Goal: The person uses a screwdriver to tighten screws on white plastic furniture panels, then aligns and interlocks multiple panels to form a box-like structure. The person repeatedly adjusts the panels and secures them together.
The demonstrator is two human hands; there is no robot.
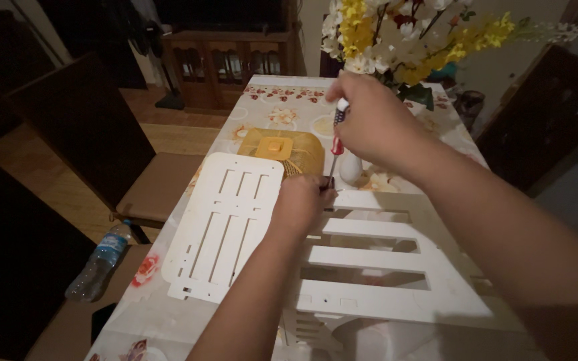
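Water bottle (99, 261): lies on the chair seat, left of the table (262, 100).
Slotted white panel (225, 224): flat on the floral cloth, just beside the left hand.
Left hand (300, 200): closed on the top edge of the white slatted frame (382, 267) — pinching at the screwdriver's tip, apparently steadying a screw.
Screwdriver (335, 144): near upright, tip at the frame.
Right hand (369, 120): clamped around its handle.
Flowers (409, 33): behind — yellow and white.
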